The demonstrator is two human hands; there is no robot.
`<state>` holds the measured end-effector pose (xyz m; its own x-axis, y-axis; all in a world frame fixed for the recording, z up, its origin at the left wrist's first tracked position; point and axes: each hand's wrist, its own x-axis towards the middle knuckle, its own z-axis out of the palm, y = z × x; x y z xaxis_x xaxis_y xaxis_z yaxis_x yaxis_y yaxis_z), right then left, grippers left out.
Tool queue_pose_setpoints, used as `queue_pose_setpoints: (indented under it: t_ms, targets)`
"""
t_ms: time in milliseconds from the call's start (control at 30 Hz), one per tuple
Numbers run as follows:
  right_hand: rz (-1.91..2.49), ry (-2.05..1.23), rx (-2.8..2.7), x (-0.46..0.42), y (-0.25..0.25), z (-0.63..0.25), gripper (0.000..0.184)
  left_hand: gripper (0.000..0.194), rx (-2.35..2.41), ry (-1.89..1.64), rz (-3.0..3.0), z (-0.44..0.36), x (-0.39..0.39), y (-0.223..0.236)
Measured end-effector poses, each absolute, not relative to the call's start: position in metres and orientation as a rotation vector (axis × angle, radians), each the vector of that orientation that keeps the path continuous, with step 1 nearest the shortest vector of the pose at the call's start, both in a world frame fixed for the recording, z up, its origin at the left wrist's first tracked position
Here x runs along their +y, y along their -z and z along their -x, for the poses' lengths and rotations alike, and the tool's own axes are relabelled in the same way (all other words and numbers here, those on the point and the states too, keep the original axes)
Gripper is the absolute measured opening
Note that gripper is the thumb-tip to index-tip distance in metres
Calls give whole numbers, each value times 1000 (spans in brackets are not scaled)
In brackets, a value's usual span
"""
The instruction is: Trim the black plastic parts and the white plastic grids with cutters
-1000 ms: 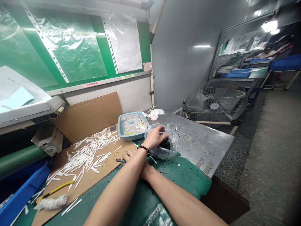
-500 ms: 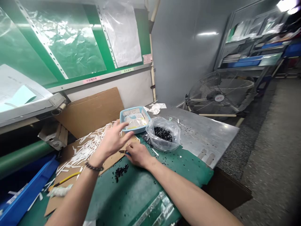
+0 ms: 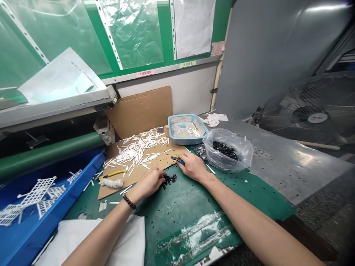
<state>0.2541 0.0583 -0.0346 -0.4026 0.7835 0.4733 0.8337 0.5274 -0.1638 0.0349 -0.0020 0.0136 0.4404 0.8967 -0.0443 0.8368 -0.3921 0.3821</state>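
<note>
A green-topped table (image 3: pixel 191 207) fills the middle, joining a grey metal surface (image 3: pixel 277 147) at the right. A large caged fan (image 3: pixel 305 114) stands beyond, far right. A blue bin (image 3: pixel 69 201) holding white lattice pieces (image 3: pixel 39 192) bounds the left. An upright cardboard panel (image 3: pixel 144 109) closes the far side; a flat cardboard sheet (image 3: pixel 159 162) lies before it, heaped with white sticks (image 3: pixel 144 146). White cloth (image 3: pixel 133 236) lies near left, under the left forearm. A clear bag (image 3: pixel 244 155) of black bits sits just beyond the right hand, beside a light-blue tray (image 3: pixel 188 141), both blocking that way.

The right hand (image 3: pixel 193 166) has its grip closed around blue-handled pliers (image 3: pixel 181 162), tips pointing left over the cardboard's edge. The left hand (image 3: pixel 151 181) curls narrowly at a small pile of black pieces (image 3: pixel 169 180), between the hands on the green surface; whether its grip holds one is hidden. A yellow-handled tool (image 3: pixel 116 173) lies left of it.

The widest room is on the near side of the pile, toward the table's chipped near edge. At the right, the metal surface ends above dark floor.
</note>
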Motion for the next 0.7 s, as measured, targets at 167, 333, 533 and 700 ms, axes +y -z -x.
queue_pose_setpoints:
  t_ms: [167,333,533,700]
  targets:
    - [1292,153,-2284,59,35,-254,17,17,1442,-240,-2245,-33,3,-13]
    - [1273,154,-2280,59,35,-254,19,17,1410,-319,-2214,-29,2,-7]
    - [1229,152,-2282,60,37,-252,19,24,1401,-397,-2202,-25,2,-4]
    - [1216,165,-2269,59,36,-252,18,28,1310,-278,-2313,-25,5,-12]
